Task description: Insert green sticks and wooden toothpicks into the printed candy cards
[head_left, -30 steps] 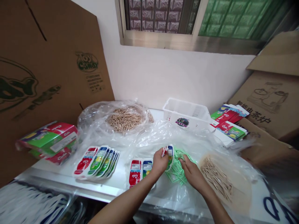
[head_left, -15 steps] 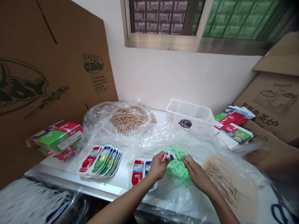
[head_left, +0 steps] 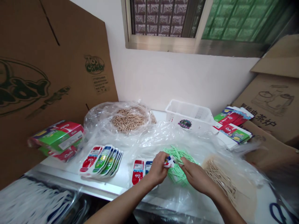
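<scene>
My left hand [head_left: 159, 168] is closed around a small white, red and blue packet [head_left: 169, 161], most of it hidden by the fingers. In my right hand [head_left: 193, 175], thumb and fingers pinch a pale green stick [head_left: 178, 161], whose tip meets the packet's right end. Whether the tip is inside cannot be made out. Below both hands lies a heap of green sticks [head_left: 177, 175] on clear plastic. Left of my left hand sits a red Cola pack [head_left: 137, 175] beside a blue one, partly covered by my forearm. Further left is a fanned row of packs [head_left: 102, 160].
Brown sticks [head_left: 128, 120] fill a plastic bag at the back; more wooden sticks [head_left: 220, 180] lie right. A white basket [head_left: 198, 119] stands by the wall. Printed boxes [head_left: 235, 132], scissors [head_left: 277, 213], a wrapped bundle [head_left: 58, 137] and large cartons [head_left: 77, 37] flank the table.
My right hand has moved left and lifted a green stick from the heap to the packet. My left hand has turned the packet's end toward it.
</scene>
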Tool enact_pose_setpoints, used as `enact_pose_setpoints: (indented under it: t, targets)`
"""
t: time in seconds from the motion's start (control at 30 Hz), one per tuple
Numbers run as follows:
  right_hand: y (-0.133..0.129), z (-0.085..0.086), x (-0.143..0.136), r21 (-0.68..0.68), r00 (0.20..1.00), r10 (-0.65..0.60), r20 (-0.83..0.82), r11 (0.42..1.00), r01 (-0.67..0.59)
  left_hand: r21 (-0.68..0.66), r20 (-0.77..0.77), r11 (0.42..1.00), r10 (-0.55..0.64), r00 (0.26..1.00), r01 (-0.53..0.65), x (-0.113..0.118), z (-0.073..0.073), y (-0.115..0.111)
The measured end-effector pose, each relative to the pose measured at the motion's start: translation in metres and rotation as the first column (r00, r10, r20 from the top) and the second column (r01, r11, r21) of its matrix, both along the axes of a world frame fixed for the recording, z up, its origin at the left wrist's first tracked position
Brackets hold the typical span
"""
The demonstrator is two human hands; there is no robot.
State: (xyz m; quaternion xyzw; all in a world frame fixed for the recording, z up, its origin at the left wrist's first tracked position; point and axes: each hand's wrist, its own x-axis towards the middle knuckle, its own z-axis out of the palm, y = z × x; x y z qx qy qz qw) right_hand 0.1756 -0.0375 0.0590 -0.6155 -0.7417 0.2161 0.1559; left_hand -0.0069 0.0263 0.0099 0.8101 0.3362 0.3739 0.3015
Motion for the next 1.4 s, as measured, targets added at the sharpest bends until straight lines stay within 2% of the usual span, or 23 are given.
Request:
enact_pose_setpoints:
  t: [0.23, 0.47, 0.63, 0.83, 1.1, 1.4]
  targets:
    - [0.002, 0.001, -0.005, 0.014, 0.991, -0.092, -0.092, 0.995, 0.094, -0.014, 0.038, 1.0, -0.003, 0.999, 0.003, -0.003, -0.001, -0.002]
    - [-0.005, 0.0, -0.009, 0.033, 0.999, -0.036, -0.023, 0.999, 0.037, 0.0, 0.057, 1.0, -0.001, 0.998, 0.001, -0.004, -0.002, -0.002]
    - [-0.007, 0.002, -0.01, 0.099, 0.995, -0.078, 0.064, 0.993, 0.072, -0.014, 0.023, 1.0, 0.0, 1.0, 0.0, -0.004, 0.001, -0.003]
    - [-0.009, 0.007, -0.012, 0.117, 0.981, -0.053, 0.184, 0.993, 0.031, 0.008, 0.029, 1.0, -0.021, 0.999, 0.021, -0.003, 0.002, -0.005]
    - [-0.01, 0.003, -0.011, 0.146, 0.984, -0.103, 0.147, 0.986, 0.082, -0.011, -0.016, 1.0, 0.005, 1.0, -0.006, -0.001, 0.003, -0.006]
    - [-0.012, 0.0, -0.009, 0.172, 0.983, -0.054, 0.173, 0.985, 0.023, 0.004, -0.039, 1.0, -0.002, 0.999, 0.002, 0.001, 0.003, -0.007]
